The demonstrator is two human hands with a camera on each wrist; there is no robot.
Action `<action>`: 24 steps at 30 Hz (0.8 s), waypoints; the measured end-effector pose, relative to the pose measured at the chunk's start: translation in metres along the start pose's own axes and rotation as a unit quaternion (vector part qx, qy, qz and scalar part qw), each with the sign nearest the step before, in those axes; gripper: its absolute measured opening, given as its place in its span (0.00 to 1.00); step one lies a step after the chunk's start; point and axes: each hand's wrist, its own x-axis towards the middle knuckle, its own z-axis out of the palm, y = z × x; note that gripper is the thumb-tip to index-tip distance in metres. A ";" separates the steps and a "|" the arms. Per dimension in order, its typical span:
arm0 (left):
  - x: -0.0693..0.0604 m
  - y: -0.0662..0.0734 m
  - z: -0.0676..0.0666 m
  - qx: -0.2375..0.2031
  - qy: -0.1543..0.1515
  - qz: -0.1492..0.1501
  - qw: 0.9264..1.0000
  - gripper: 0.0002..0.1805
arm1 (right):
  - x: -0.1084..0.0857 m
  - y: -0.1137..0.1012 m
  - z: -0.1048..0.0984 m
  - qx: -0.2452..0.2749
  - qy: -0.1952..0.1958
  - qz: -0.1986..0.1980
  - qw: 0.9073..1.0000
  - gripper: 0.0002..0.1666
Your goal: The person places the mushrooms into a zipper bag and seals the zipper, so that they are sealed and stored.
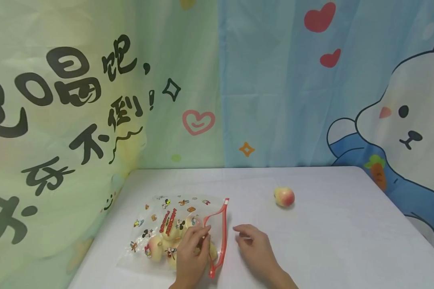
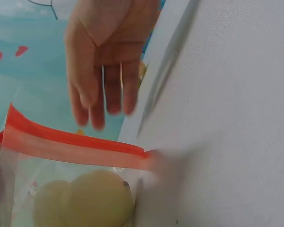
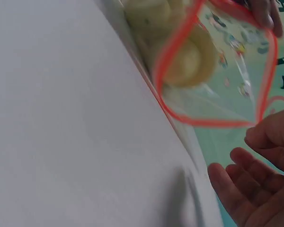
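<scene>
A clear zip bag (image 1: 181, 202) with a red zip edge and cartoon prints lies on the table with several peaches (image 1: 154, 247) inside. My left hand (image 1: 193, 253) pinches the bag near its mouth; in the right wrist view its fingers (image 3: 262, 13) are at the red edge. The mouth gapes toward the right. Just right of it, my right hand (image 1: 254, 251) hovers with relaxed, slightly bent fingers and holds nothing. In the left wrist view the right hand (image 2: 106, 61) shows above the red zip edge (image 2: 80, 142). One peach (image 1: 284, 197) sits loose farther back, right of centre.
The white table (image 1: 332, 233) reaches back to a printed curtain (image 1: 256, 80) with hearts and a cartoon bear. Another curtain with dark lettering (image 1: 74, 84) hangs along the left side.
</scene>
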 end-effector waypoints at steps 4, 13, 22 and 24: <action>0.000 0.000 -0.001 -0.013 -0.001 -0.003 1.000 0.18 | 0.017 0.007 -0.030 -0.040 0.063 -0.019 0.997 0.17; 0.002 -0.004 -0.006 -0.018 0.006 0.007 1.000 0.18 | 0.057 0.026 -0.087 -0.149 0.167 -0.075 0.972 0.15; 0.000 -0.007 -0.004 -0.023 0.010 0.016 1.000 0.18 | 0.083 0.050 -0.105 -0.228 0.111 0.069 0.965 0.37; -0.001 -0.007 -0.002 -0.023 0.012 0.022 0.999 0.17 | 0.088 0.057 -0.105 -0.236 0.088 0.096 0.963 0.44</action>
